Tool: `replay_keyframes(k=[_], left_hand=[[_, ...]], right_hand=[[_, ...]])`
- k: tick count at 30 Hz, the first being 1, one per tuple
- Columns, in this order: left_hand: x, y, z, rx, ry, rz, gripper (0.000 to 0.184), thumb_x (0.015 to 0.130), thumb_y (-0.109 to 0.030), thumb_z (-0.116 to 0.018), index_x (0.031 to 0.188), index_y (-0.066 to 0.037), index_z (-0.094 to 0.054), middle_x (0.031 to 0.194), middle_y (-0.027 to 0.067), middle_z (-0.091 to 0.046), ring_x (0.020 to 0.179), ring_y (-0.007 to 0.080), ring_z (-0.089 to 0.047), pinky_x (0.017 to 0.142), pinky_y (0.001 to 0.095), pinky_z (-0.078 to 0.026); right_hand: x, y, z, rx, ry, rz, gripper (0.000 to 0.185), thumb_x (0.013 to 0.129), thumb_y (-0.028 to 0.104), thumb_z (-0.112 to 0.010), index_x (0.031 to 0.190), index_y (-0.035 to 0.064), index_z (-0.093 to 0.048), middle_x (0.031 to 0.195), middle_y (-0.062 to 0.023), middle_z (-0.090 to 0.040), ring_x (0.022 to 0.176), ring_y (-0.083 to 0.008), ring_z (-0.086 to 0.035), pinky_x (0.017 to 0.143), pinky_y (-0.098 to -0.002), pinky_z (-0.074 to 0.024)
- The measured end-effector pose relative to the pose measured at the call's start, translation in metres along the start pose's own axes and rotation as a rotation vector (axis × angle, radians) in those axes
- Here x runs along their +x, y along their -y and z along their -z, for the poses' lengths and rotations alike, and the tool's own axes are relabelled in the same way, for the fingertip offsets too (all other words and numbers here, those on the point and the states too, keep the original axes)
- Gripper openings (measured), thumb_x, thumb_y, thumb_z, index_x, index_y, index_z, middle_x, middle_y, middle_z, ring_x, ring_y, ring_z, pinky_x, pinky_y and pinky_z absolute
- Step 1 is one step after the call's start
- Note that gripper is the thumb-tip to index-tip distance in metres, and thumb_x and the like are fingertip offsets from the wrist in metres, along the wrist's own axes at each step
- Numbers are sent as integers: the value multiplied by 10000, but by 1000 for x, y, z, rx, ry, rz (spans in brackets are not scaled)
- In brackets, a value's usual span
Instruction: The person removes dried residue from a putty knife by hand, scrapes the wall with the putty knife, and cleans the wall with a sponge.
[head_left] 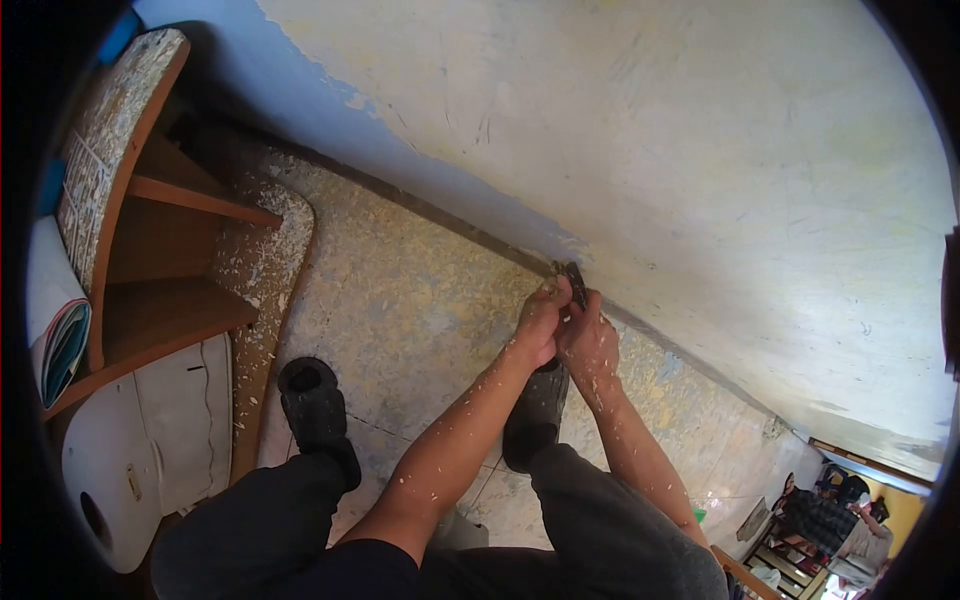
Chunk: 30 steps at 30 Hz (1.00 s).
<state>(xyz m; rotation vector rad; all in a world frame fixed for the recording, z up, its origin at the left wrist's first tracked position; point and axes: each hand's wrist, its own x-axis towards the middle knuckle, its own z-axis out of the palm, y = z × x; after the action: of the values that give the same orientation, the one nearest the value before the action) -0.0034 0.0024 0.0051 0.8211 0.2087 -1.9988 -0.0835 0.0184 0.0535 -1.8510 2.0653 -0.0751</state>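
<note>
Both hands meet low down, close to the foot of the wall (700, 150). My left hand (540, 325) is closed, its fingers near a small light-coloured piece that I cannot make out. Beside it, my right hand (588, 345) is closed round a dark scraper-like tool (575, 284), whose end points at the base of the wall. Pale paint flakes stick to both forearms. Along the wall's lower part runs a blue area with a ragged edge, next to the pale surface.
Paint flakes cover the tiled floor (400, 270). To the left stands a brown wooden shelf unit (170, 300) with flakes on it, beside a white rounded object (120, 460). Black shoes (315, 405) are on the floor. Clothes (820, 515) hang at the far lower right.
</note>
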Motion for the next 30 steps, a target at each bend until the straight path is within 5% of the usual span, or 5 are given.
replay_keyframes(k=[9, 14, 26, 30], left_hand=[[6, -3, 6, -35, 6, 32, 111, 927, -206, -528, 980, -111, -546, 831, -18, -546, 745, 104, -536, 643, 256, -471], [-2, -14, -2, 120, 19, 127, 98, 929, -198, -523, 968, -114, -557, 847, -40, -564, 703, 77, -547, 626, 227, -483], [-2, -13, -4, 72, 91, -17, 113, 924, -209, -528, 967, -105, -544, 866, -26, -552, 741, 106, -535, 683, 276, -494], [1, 9, -9, 134, 79, 128, 95, 919, -211, -544, 979, -137, -546, 869, -35, -551, 763, 104, -535, 686, 264, -483]], right_hand=[[2, 20, 12, 21, 58, -37, 341, 862, 259, -526, 1102, 89, -355, 727, -278, -609, 680, -456, -602, 575, -534, -476], [-5, 19, 13, 46, -22, -30, 419, 804, 170, -575, 1133, 58, -342, 676, -269, -596, 653, -460, -587, 550, -534, -461], [-3, 19, 17, 34, 6, -13, 353, 814, 151, -561, 1095, 64, -365, 683, -260, -601, 658, -459, -587, 545, -539, -463], [-13, -4, 20, 82, -51, -43, 413, 784, 182, -603, 1103, 58, -371, 696, -238, -614, 643, -444, -593, 529, -512, -475]])
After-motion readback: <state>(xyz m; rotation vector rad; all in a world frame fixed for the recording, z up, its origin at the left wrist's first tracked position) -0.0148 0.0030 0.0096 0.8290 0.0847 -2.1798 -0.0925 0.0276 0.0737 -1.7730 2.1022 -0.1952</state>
